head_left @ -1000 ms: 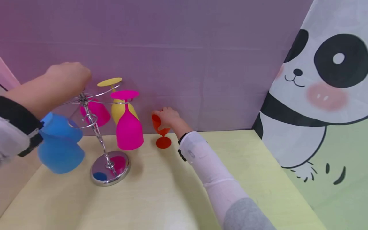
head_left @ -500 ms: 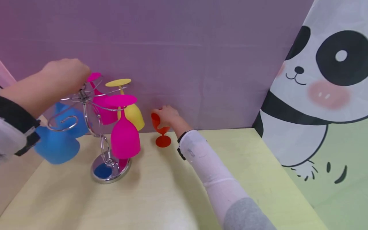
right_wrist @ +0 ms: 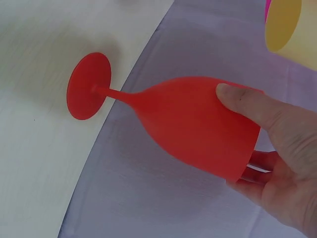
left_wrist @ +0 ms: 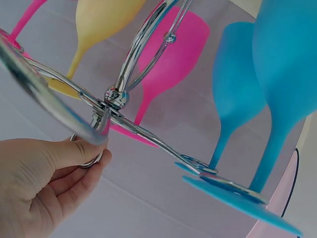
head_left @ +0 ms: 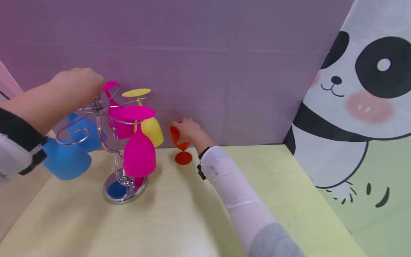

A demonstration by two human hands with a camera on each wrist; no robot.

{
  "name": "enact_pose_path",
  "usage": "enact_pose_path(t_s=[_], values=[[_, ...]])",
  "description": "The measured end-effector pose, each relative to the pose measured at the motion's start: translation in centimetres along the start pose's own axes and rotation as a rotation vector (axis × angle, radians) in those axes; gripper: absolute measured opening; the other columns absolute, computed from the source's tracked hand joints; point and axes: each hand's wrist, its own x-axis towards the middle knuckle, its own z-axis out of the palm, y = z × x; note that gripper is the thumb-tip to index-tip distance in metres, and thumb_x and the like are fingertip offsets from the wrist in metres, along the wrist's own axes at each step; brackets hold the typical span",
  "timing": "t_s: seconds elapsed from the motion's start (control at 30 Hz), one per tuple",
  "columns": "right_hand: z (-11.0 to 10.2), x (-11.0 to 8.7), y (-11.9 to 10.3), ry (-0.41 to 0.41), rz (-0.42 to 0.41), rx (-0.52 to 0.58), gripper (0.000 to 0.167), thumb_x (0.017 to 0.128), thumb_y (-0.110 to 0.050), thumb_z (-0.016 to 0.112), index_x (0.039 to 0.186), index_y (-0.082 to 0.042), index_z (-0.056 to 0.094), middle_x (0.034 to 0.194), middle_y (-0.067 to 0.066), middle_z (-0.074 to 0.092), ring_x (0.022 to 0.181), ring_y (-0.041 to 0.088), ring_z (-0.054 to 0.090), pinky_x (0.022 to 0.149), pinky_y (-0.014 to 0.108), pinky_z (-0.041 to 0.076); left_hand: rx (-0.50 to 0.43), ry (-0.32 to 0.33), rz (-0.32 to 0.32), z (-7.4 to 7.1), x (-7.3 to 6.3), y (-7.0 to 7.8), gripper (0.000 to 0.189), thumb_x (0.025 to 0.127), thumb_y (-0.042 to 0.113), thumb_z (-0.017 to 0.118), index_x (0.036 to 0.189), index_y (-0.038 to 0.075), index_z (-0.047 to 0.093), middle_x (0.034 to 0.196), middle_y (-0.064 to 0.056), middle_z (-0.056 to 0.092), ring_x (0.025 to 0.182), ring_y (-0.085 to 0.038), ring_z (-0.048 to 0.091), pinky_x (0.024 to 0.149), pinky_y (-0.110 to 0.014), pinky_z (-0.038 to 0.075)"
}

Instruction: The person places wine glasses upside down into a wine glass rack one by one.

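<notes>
My left hand (head_left: 77, 84) pinches the small metal ring (left_wrist: 93, 161) at the top of a chrome wine glass rack (head_left: 110, 199). Plastic wine glasses hang upside down from it by their feet: two blue ones (head_left: 69, 160) on the left, a yellow one (head_left: 153, 132) at the back, a pink one (head_left: 139, 155) in front and another pink one (left_wrist: 171, 62) behind. To the right of the rack, my right hand (head_left: 189, 130) grips a red wine glass (right_wrist: 193, 124) by its bowl, thumb on one side and fingers at the rim. Its foot points down, close over the table.
The pale wooden table (head_left: 179, 214) ends at a purple cloth backdrop (head_left: 257, 89). On the right hangs a cloth with a panda print (head_left: 337, 164). An unused hook (head_left: 72, 137) of the rack curls out at the left.
The rack has turned under my left hand, its hanging glasses shifting round and the curled hook swinging to the left front. My right hand and the red wine glass have stayed in place.
</notes>
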Motion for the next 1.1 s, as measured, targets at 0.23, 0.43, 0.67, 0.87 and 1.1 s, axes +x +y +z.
enact_pose_path(t_s=[0.23,0.43,0.67,0.87,1.1], values=[[-0.1,0.1,0.6,-0.023,0.004,0.015,0.080,0.082,-0.033,0.076,0.148,-0.033,0.032,0.135,0.009,0.042,0.124,0.027,0.038,0.094,0.038,0.051,0.008,-0.001,0.009,0.0,0.3,0.3,0.031,0.072,-0.003,0.079,0.096,-0.006,0.062,0.076,-0.015,0.060,0.067,-0.026,0.057,0.053,-0.039,0.055],[-0.7,-0.6,1.5,-0.014,0.009,0.063,0.079,0.081,-0.032,0.077,0.147,-0.031,0.033,0.135,0.009,0.042,0.124,0.027,0.038,0.093,0.037,0.052,0.014,-0.001,0.017,-0.1,0.2,0.3,0.032,0.070,-0.001,0.081,0.095,-0.005,0.062,0.076,-0.014,0.061,0.068,-0.026,0.057,0.054,-0.039,0.055],[-1.9,-1.7,2.9,0.014,0.020,0.125,0.076,0.080,-0.031,0.078,0.144,-0.029,0.037,0.137,0.010,0.042,0.126,0.027,0.038,0.093,0.039,0.053,-0.001,0.001,0.019,0.2,0.4,0.2,0.031,0.071,-0.002,0.080,0.097,-0.004,0.062,0.078,-0.015,0.061,0.069,-0.027,0.057,0.054,-0.040,0.055],[-2.8,-2.5,4.2,0.048,0.007,0.192,0.075,0.081,-0.029,0.078,0.143,-0.027,0.037,0.137,0.011,0.041,0.124,0.027,0.040,0.090,0.039,0.054,-0.016,0.015,0.024,0.3,0.4,0.2,0.034,0.073,-0.001,0.079,0.101,-0.005,0.061,0.081,-0.016,0.062,0.072,-0.029,0.058,0.056,-0.040,0.055],[-4.7,-4.1,5.2,0.134,0.040,0.239,0.075,0.079,-0.028,0.079,0.142,-0.026,0.037,0.133,0.013,0.044,0.121,0.028,0.043,0.083,0.039,0.057,-0.051,0.006,0.012,0.5,-0.3,-0.1,0.042,0.074,-0.003,0.077,0.112,-0.004,0.059,0.088,-0.019,0.064,0.075,-0.030,0.059,0.056,-0.040,0.055]])
